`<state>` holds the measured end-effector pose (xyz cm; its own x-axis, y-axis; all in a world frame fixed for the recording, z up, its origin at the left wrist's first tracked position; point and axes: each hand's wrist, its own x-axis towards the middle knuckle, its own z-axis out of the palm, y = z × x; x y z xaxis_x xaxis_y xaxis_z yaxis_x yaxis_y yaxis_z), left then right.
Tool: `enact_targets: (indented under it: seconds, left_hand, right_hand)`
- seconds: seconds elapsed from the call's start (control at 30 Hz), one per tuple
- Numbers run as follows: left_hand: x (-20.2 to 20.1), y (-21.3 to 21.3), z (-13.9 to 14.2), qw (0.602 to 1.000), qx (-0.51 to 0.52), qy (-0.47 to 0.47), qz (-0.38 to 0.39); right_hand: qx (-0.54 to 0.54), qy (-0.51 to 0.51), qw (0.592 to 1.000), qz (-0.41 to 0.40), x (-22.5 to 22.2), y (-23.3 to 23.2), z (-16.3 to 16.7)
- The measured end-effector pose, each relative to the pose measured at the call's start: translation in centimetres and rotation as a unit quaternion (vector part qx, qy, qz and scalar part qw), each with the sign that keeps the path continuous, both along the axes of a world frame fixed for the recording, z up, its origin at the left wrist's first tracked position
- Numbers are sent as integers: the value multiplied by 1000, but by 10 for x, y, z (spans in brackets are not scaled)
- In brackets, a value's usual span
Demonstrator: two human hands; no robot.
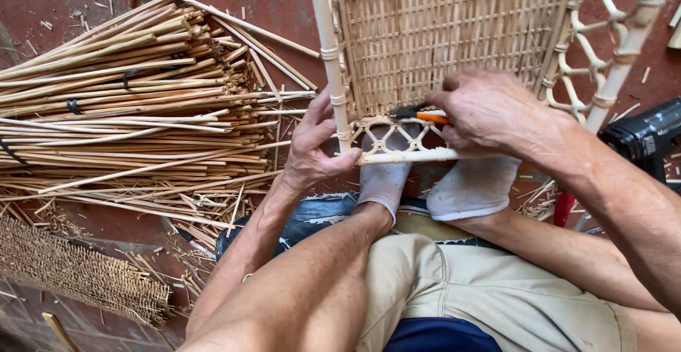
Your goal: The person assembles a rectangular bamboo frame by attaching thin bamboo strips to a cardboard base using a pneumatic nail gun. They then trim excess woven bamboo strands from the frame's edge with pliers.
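Now I see my left hand (312, 146) clamped on the frame (331, 54) post; right hand (489, 111) grips what look like orange-handled pliers (424, 115), pointing left along the lattice (389, 135).

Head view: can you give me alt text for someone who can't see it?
Seated person's left hand grips a woven rattan frame by its corner while the right hand holds an orange-handled tool against its lattice edge. Bundled cane strips lie to the left.
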<state>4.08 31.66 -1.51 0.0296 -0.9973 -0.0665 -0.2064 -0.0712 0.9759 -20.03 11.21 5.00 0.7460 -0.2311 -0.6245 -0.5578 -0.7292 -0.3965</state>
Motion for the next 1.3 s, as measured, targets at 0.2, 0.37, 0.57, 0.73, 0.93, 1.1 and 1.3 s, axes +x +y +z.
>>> enact_targets:
  seconds: [0.2, 0.37, 0.57, 0.73, 0.93, 1.1, 1.3]
  left_hand:
    - [1, -7, 3, 1000, -3, 8, 0]
    - [1, -7, 4, 999, 30, 21, 6]
    - [7, -17, 5, 999, 27, -32, 2]
    - [5, -13, 9, 999, 33, -6, -7]
    - [-3, -4, 7, 999, 47, 10, 23]
    - [-3, -6, 9, 998, 32, -49, 21]
    - [-5, -7, 12, 999, 38, -20, 25]
  right_hand:
    - [-15, -33, 999, -4, 15, 9, -7]
    - [-39, -26, 997, 54, 27, 8, -12]
    - [-67, -32, 991, 113, 33, 3, -17]
    - [8, 36, 990, 137, 37, -10, -19]
    - [-68, 120, 983, 118, 6, -28, -7]
    - [-137, 58, 980, 134, -24, -34, 6]
    - [-45, 34, 996, 74, -21, -29, -3]
